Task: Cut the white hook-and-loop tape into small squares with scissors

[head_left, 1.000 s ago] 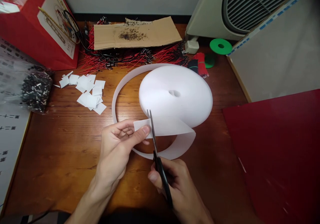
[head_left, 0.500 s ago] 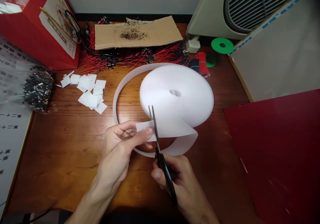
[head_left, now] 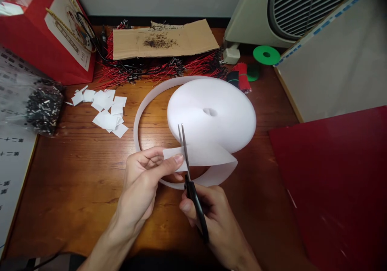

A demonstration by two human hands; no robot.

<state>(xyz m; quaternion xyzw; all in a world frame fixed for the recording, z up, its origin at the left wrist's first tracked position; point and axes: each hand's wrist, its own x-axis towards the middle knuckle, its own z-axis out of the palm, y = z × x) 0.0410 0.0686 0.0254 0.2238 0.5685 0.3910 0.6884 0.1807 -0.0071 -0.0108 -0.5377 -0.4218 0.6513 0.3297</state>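
Between thumb and fingers, my left hand [head_left: 148, 174] pinches the free end of a white strip [head_left: 208, 155]. My right hand [head_left: 211, 214] is closed around the black handles of a pair of scissors [head_left: 185, 154]. The blades point away from me and lie across the strip, just right of my left thumb. From there the strip folds back at the right and loops round a large white roll [head_left: 211, 97] lying flat on the table. Several cut white pieces [head_left: 105, 105] lie in a loose pile to the left.
A brown cardboard piece [head_left: 187, 41] with dark specks rests over bundles of red wires [head_left: 169, 70] at the back. At left stand a red paper bag [head_left: 39, 41] and a plastic bag of small black parts [head_left: 45, 107]. A green spool [head_left: 256, 56] and a red board [head_left: 332, 174] are at right.
The scissor blades have drawn closer together across the strip, and my right hand has shifted slightly left. My left hand keeps its pinch. The whole view has drifted a little.
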